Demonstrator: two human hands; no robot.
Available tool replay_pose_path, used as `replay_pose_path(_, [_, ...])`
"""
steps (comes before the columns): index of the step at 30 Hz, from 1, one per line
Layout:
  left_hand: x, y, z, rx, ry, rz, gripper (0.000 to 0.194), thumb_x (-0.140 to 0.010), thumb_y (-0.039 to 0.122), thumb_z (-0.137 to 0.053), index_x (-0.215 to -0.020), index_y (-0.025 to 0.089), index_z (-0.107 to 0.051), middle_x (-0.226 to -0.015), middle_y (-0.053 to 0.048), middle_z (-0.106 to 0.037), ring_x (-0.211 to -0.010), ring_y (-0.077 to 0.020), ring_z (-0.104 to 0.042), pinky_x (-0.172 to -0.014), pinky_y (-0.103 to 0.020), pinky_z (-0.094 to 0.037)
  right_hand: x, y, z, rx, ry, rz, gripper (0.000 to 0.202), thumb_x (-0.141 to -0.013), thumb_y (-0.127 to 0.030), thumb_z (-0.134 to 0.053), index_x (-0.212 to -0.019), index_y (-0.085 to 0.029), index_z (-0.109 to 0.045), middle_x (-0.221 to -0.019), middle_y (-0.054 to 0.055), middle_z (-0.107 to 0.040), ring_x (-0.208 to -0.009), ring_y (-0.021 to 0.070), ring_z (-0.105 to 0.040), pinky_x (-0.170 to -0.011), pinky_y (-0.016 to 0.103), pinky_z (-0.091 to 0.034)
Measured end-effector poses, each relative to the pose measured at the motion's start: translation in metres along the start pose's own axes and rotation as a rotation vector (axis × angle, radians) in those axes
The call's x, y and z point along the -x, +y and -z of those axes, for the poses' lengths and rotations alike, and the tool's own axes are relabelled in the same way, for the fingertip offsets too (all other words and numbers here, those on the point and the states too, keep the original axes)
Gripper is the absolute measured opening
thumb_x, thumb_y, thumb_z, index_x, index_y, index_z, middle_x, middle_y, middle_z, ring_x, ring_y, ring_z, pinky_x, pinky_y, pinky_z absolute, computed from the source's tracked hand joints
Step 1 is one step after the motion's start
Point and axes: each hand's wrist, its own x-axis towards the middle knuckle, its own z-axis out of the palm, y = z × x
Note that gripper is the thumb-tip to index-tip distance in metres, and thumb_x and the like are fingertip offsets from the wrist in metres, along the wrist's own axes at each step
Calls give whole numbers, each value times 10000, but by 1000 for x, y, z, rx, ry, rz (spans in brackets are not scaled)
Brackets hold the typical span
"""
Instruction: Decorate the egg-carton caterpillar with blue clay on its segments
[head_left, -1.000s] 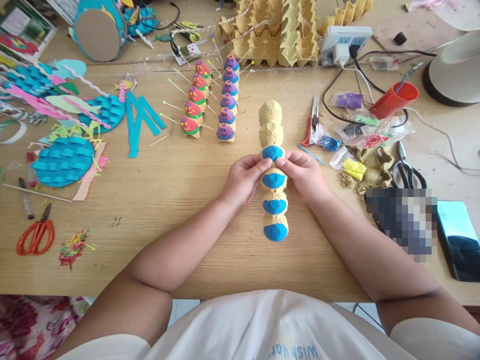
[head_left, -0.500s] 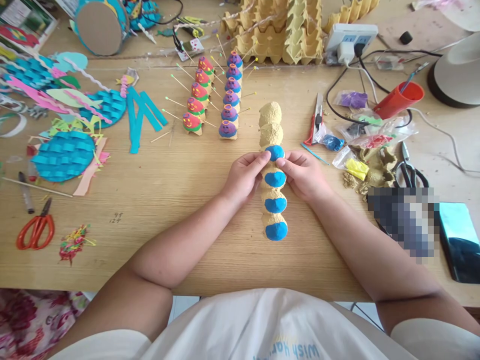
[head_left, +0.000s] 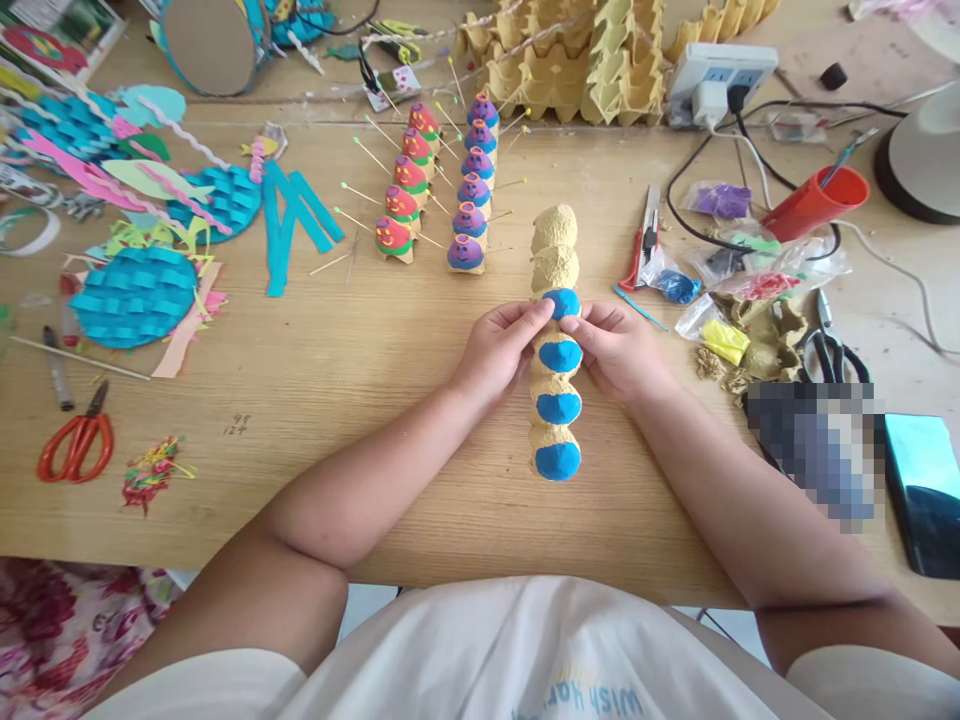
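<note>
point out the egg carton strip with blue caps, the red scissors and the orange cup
egg carton strip (head_left: pixel 559 408): head view, on its third blue cap
red scissors (head_left: pixel 75 447): head view, on the handle loops
orange cup (head_left: pixel 814 205): head view, on its side wall

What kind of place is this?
Probably a craft table at home or in a classroom: cut egg cartons, red scissors, and both hands pressing blue clay onto a carton strip.

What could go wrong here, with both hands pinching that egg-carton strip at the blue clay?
1. The left hand and right hand press from both sides at the egg-carton strip; thin pulp may crush or buckle.
2. Fingertips sit beside the blue clay caps, so they may smear or dent them.
3. The utility knife lies close to the right of the strip; a sideways reach might hit it.
</note>
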Motion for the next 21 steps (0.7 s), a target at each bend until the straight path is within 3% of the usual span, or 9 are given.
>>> replay_pose_path(4, [-2, -1, 4, -12, -25, -19, 402, -902, 526, -996, -813, 198, -781, -719, 18, -745, -701, -133, -714, -749, -289, -565, 0, 1, 2, -39, -33, -4, 564, -653, -666, -1117, -806, -242, -778, -750, -10, -743, -661, 158, -664, -651, 315, -618])
replay_pose_path(7, [-2, -1, 7, -23, -32, -13, 397, -890, 552, -1001, -833, 218, -794, -723, 12, -752, -750, -164, -743, -770, -309, -572, -1, 1, 3, -54, -51, -14, 524, -669, -619, -1124, -839, -242, -803, -775, -6, -764, -669, 156, -670, -665, 315, -622])
replay_pose_path(15, [-1, 0, 0, -20, -10, -30, 484, -835, 574, -1032, -763, 198, -736, -673, 32, -712, -627, -108, -659, -656, -257, -530, 0, -2, 3, -84, -79, -37, 476, -693, -523, -1121, -879, -233, -792, -808, -11, -784, -675, 146, -683, -690, 302, -629])
replay_pose_path(21, [-3, -5, 5, -11, -17, -25, 474, -830, 547, -1042, -773, 196, -727, -686, 36, -719, -650, -114, -684, -662, -267, -524, 0, -4, 6, -122, -105, -67, 436, -703, -446, -1116, -881, -229, -783, -801, -25, -762, -674, 134, -673, -705, 289, -632])
